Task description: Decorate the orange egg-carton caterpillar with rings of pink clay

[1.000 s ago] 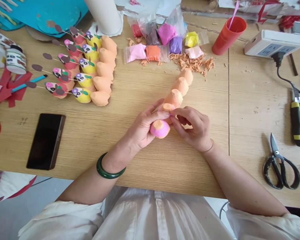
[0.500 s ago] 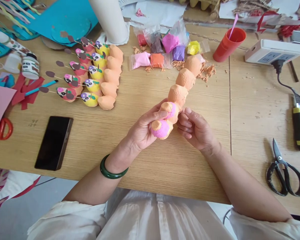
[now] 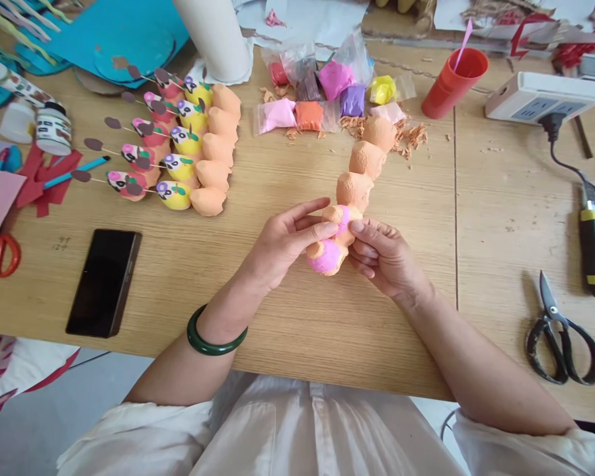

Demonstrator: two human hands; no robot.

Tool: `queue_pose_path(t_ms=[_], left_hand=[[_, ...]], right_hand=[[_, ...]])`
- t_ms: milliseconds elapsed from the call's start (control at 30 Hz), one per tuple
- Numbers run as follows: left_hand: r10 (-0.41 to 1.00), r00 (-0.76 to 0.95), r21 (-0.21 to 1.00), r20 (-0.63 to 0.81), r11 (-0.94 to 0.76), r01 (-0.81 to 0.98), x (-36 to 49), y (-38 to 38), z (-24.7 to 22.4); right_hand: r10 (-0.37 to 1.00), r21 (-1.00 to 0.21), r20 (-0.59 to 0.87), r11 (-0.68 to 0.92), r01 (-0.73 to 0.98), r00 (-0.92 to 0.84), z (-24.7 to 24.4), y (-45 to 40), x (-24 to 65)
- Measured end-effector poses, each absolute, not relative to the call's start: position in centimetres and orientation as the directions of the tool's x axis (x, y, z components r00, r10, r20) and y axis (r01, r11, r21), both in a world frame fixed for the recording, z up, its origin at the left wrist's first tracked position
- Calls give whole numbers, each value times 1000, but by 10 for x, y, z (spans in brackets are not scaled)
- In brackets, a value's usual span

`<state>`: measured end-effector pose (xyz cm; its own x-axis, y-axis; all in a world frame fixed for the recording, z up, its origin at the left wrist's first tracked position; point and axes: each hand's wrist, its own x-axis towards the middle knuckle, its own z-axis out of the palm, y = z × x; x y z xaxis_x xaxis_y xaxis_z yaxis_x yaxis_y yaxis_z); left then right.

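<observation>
The left hand (image 3: pixel 287 242) and right hand (image 3: pixel 385 259) pinch together on the pink end of a painted orange egg-carton strip (image 3: pixel 356 190), which looks light and crushable, safest held gently around its cups.

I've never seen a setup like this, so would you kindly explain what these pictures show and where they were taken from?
There is no machine here. All the pictures come from one camera worn on a person's head, looking forward and down at their own bare hands. The left hand and right hand together hold a strip of orange egg-carton cups, with pink paint on its near end. On the wooden table lie painted bird figures, small bags of coloured clay, a phone and scissors.
</observation>
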<state>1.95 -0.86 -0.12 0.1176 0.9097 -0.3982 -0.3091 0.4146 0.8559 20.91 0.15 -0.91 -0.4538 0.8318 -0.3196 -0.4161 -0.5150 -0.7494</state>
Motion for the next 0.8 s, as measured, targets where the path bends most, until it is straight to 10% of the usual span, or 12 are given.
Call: queue_pose_path(t_ms=[800], left_hand=[[929, 81, 901, -360, 369, -228, 22, -13, -4]], right_hand=[[859, -782, -340, -485, -391, -383, -8, -5, 204]])
